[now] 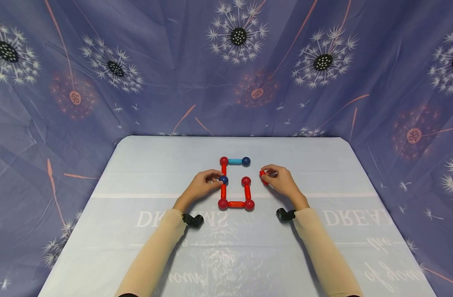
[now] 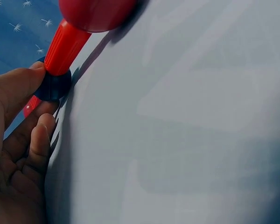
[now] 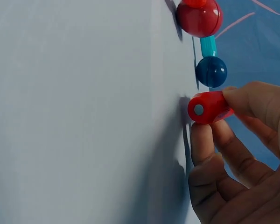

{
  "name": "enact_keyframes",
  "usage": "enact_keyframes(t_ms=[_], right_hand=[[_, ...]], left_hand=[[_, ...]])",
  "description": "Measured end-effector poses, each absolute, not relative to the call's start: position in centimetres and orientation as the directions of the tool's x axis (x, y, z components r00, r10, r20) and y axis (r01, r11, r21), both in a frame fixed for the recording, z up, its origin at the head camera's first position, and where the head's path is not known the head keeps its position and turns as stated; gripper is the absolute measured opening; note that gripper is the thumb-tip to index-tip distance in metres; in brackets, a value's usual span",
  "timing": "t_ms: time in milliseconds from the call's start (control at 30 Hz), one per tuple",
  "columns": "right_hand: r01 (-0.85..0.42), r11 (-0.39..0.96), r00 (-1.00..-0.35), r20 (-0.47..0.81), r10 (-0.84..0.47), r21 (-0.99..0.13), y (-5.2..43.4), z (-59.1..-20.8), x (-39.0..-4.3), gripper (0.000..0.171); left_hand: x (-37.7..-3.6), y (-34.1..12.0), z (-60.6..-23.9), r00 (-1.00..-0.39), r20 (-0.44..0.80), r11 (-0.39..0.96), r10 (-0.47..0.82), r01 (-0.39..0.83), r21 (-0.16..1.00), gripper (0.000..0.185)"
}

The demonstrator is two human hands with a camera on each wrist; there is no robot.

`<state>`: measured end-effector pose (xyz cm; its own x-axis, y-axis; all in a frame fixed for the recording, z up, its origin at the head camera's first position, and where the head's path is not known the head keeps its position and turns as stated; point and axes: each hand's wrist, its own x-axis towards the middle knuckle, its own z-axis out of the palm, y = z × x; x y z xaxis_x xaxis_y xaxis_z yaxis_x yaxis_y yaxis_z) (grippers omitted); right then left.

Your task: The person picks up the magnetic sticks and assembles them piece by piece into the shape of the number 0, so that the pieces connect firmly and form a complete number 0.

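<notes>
Two forearms in beige sleeves, each with a small black wrist camera, reach over the pale blue plastic-covered table [image 1: 137,165] toward a flat figure of magnetic sticks and balls. On the person's left hand [image 1: 202,186] the thumb and fingers pinch the dark blue ball [image 1: 224,180] in the middle of the figure's left side, where two red plastic sticks [image 2: 64,45] meet it; this hand seems to hold the figure steady. Its partner, the right hand [image 1: 280,180], grips one loose short red stick [image 3: 208,107] between thumb and fingers, just right of the figure and apart from it.

I judge the step in hand is adding this stick. An open place seems to be between the red ball [image 1: 246,180] on the right side and the second dark blue ball [image 1: 246,161] at the end of the light blue stick [image 1: 234,161]. Such a move calls for a careful turn of the stick so that its metal ends meet both balls. Nothing stands in the way, but the magnets may pull the balls out of line
</notes>
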<state>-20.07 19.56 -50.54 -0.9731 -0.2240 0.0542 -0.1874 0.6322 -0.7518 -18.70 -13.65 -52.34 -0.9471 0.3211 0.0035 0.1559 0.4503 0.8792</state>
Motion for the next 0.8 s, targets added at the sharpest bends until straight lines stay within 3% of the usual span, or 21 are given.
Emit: enact_keyframes(t_ms=[800], right_hand=[[-0.136, 0.543, -0.982, 0.041, -0.183, -0.829, 18.1, -50.0, -20.7, 0.03]], left_hand=[[-18.7, -13.7, -52.4, -0.949, 0.01, 0.455, 0.316, 0.161, 0.876, 0.031]])
